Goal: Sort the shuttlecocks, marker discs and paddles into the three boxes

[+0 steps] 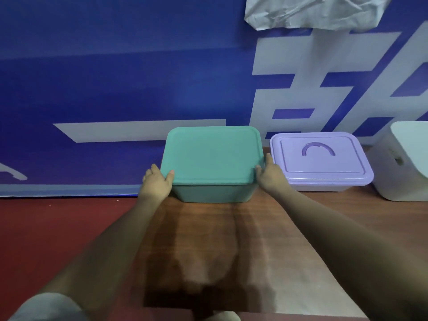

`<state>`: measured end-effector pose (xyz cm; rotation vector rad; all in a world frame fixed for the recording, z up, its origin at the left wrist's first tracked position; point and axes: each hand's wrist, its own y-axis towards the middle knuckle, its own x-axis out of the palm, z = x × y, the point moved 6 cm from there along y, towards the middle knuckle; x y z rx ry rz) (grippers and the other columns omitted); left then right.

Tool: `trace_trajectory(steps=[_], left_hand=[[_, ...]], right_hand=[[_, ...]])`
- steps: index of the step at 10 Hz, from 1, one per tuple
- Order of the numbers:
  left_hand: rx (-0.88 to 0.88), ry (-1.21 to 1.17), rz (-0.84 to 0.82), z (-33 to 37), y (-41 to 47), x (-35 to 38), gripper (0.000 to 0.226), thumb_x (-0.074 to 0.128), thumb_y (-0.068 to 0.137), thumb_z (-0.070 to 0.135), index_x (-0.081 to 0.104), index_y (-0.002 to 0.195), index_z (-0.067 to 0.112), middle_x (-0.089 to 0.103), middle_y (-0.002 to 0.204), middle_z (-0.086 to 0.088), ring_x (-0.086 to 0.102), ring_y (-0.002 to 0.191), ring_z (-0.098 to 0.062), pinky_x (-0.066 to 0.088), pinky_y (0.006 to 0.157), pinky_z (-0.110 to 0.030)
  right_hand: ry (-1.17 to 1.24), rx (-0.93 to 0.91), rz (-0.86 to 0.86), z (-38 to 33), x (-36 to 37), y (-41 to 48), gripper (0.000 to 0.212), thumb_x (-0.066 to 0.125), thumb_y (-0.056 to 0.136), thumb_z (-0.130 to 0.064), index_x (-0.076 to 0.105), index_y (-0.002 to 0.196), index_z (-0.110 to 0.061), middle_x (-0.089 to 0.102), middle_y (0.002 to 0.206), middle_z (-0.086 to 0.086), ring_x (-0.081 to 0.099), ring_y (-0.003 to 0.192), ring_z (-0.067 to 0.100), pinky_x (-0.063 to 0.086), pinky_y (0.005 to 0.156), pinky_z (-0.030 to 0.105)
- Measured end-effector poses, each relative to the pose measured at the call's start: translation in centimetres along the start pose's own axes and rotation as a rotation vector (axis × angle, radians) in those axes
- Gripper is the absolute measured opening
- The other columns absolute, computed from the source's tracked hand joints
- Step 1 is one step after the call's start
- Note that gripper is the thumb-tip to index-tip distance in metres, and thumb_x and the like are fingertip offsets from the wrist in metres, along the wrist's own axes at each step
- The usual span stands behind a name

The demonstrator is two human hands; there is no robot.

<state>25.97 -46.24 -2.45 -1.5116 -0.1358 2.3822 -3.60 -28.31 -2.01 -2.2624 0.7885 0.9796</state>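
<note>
A brown wood-grain table [208, 239] holds three boxes in a row along its far edge: a lidded green box [212, 158] on the left, a lidded purple box [322, 163] just beside it, and a white box [403, 172] on the right, partly out of view.

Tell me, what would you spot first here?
The green box in the middle of the table stands out, with the left hand and right hand holding its lid at either side. Right of it sit a purple box with a curved handle and, at the picture's edge, a white box. Behind them rises a big blue wall with white shapes.
</note>
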Motion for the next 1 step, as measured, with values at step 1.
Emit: trace_trajectory(steps=[1], left_hand=[[0.093,-0.02,0.167,1.45,-1.72,-3.29,0.062,0.05,0.095,0.044,0.038,0.134,-0.003,0.042,0.134,-0.026,0.039,0.126,-0.042,0.037,0.103,-0.05]], right_hand=[[0.014,-0.091,0.071,-0.92,-3.13,-1.13,0.05,0.049,0.096,-0.04,0.041,0.13,-0.004,0.056,0.124,0.023,0.055,0.111,0.041,0.045,0.088,0.042]])
